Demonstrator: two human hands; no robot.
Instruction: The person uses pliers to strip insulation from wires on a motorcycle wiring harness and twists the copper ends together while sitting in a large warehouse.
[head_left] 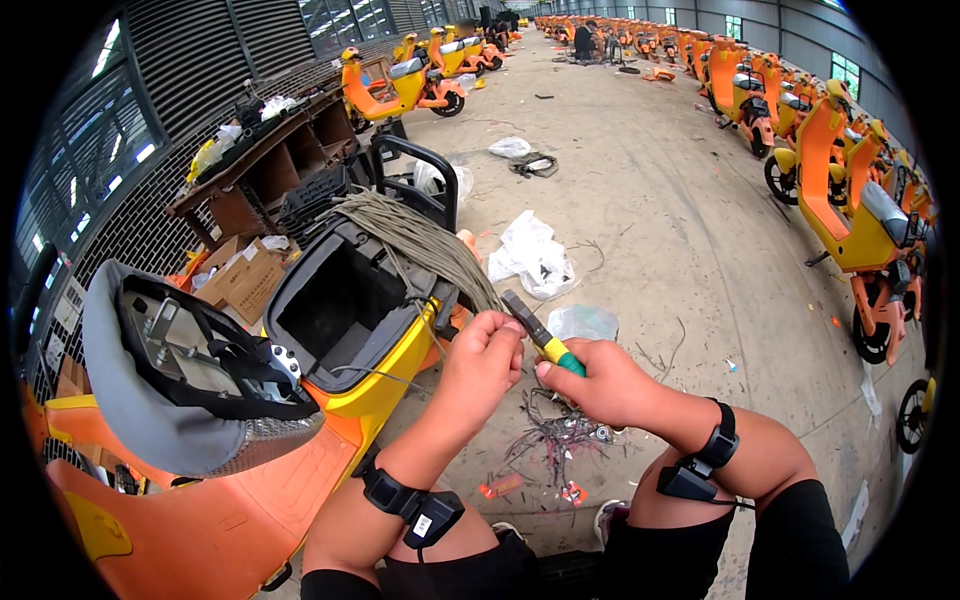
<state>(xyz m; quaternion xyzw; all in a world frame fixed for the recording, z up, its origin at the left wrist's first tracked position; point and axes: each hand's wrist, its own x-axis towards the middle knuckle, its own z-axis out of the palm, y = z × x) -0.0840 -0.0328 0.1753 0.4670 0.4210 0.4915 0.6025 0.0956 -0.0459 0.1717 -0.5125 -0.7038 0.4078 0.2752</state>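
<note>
My right hand [605, 382] is closed around a pair of pliers [541, 338] with a yellow and green grip; their dark metal head points up and left. Beside that head, my left hand [488, 350] has thumb and fingers pinched together, and whatever lies in the pinch is too small to make out. A bundle of thin grey-green wires [425, 240] lies across the back of the orange and yellow scooter [375, 385], its end reaching near the pliers' head. The scooter's dark storage box [345, 290] stands uncovered, with the grey seat [150, 370] tipped up to the left.
Wire scraps [560, 440] litter the concrete below my hands. White plastic bags [530, 252] lie ahead. A wooden shelf [270, 165] and a cardboard box [245, 280] stand at left. Scooters [850, 200] line the right side. People [585, 42] are far back.
</note>
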